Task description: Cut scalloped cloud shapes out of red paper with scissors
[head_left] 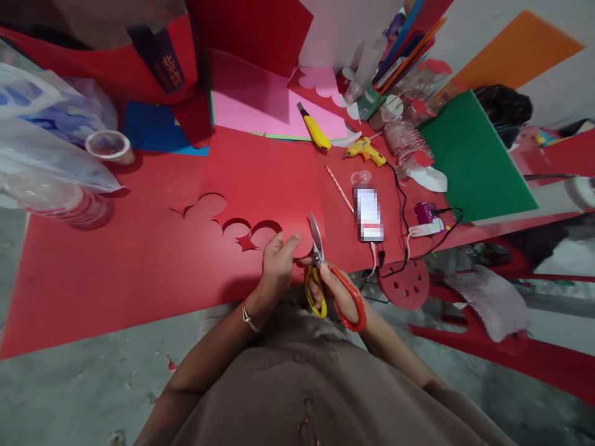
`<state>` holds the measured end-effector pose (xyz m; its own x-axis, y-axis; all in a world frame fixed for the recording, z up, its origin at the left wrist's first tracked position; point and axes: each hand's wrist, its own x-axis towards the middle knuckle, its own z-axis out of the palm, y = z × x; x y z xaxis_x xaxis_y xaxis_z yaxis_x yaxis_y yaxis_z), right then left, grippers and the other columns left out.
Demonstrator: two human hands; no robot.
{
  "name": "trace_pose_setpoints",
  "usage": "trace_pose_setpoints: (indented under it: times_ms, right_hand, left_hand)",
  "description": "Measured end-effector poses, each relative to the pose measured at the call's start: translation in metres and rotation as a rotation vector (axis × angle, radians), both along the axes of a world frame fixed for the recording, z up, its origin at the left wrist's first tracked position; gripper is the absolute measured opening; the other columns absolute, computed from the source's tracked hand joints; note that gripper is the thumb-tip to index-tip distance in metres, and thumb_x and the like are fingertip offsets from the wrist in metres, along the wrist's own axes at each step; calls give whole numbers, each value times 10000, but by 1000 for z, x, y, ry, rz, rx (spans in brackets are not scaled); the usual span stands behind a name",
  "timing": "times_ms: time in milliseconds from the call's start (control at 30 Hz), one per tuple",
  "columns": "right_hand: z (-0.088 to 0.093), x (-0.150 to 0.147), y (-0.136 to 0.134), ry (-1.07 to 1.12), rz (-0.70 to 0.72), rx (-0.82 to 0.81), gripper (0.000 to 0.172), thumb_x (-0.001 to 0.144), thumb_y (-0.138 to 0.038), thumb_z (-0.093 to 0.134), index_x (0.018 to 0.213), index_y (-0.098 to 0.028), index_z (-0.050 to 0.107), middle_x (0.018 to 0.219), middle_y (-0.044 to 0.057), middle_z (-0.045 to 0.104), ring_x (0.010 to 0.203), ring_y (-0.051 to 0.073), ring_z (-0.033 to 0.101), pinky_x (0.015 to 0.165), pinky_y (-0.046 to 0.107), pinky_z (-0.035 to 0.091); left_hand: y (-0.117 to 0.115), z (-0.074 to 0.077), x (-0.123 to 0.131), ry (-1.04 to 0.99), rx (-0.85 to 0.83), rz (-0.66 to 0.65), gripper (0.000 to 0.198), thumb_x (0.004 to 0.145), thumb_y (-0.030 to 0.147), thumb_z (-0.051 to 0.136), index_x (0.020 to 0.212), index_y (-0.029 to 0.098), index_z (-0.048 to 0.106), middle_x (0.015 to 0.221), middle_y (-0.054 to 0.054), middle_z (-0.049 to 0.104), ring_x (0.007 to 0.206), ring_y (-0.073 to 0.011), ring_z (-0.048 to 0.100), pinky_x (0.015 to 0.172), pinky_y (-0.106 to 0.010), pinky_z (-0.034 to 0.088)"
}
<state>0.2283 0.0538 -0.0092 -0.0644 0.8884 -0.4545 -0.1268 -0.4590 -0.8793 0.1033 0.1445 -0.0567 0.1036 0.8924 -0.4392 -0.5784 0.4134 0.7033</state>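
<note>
My right hand (337, 288) has its fingers through the yellow and orange handles of a pair of scissors (317, 240). The pointed metal blades angle up and away from me, against the right part of a large red paper sheet (264, 176). Curved, scalloped cutouts run along that sheet's near edge. Just left of the blades, my left hand (279, 260) grips the sheet's near edge, thumb on top, around a rounded piece of red paper. A small red offcut (246, 243) lies by the scalloped edge.
A phone (369, 210), a yellow glue gun (365, 150) and a yellow utility knife (315, 127) lie on the red table (116, 266). Cords trail over its near right edge. A plastic bottle (60, 198) and a cup (110, 147) stand left; a red stool (404, 284) is below right.
</note>
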Motion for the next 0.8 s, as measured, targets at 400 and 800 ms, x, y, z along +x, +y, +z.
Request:
trace_pose_setpoints:
  times_ms: [400,800]
  right_hand:
    - [-2,3,1,29,-2,-10,669,1050,-809,643,1264,-176,688,742,-44,574,551,126,556,534,280,513]
    - [1,3,0,-35,42,28,647,1093,-795,565,1296,-188,664,725,-38,578,554,149,569,544,291,513]
  left_hand:
    - [0,4,0,-8,-32,-21,561,745,464,988,772,233,478,713,65,528,629,-101,477,616,-250,489]
    - [-1,6,-1,107,43,-22,456,791,439,930,741,224,531,722,45,516,673,-116,450,641,-251,436]
